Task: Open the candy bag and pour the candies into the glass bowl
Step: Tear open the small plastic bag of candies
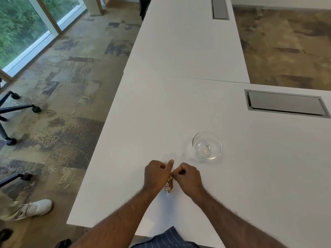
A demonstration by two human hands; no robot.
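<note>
Both fists are pinched shut on the bag (169,184), my left hand (157,174) and right hand (188,177) nearly touching over the table (161,113), with only a crinkled gold strip of the bag showing between and below them, so I cannot tell whether the seal has given yet. The empty bowl (206,145) sits near, ahead and to my right, well clear of the bag. If I tear too hard the bag may burst and scatter candies across the table instead of into the bowl.
</note>
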